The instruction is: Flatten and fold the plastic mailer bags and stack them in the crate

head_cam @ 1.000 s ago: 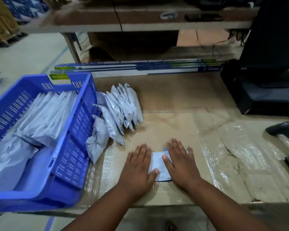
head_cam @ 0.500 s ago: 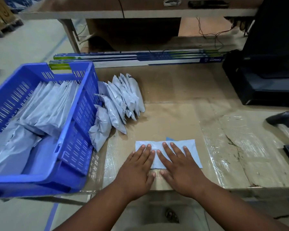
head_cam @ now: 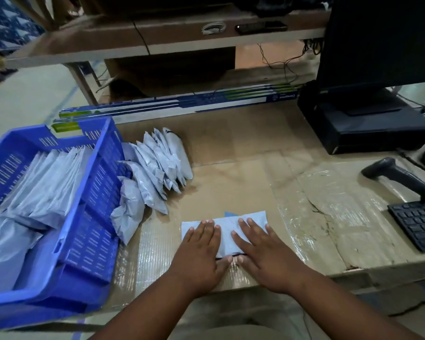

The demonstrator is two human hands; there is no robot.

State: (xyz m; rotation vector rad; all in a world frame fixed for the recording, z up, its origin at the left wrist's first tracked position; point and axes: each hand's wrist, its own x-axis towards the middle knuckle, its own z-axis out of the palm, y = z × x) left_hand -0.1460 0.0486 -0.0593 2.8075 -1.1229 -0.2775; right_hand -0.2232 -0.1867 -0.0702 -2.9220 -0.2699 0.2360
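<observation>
A pale grey mailer bag (head_cam: 227,238) lies flat on the cardboard-covered table, near its front edge. My left hand (head_cam: 200,253) presses palm-down on the bag's left half, fingers spread. On the right half my right hand (head_cam: 263,251) lies flat in the same way. Both thumbs meet at the bag's near edge. A blue plastic crate (head_cam: 93,200) stands to the left, holding several folded grey mailers (head_cam: 42,192). A pile of loose, puffy mailer bags (head_cam: 155,173) leans against the crate's right wall.
A black barcode scanner (head_cam: 398,177) and a keyboard (head_cam: 417,224) lie at the right. A monitor on a black box (head_cam: 368,123) stands at the back right. Long printed cartons (head_cam: 177,104) line the table's back edge, under a shelf.
The mailer was folded small under my hands a second ago; it then appeared spread out wide. My hands now lie farther apart on it, palms flat.
</observation>
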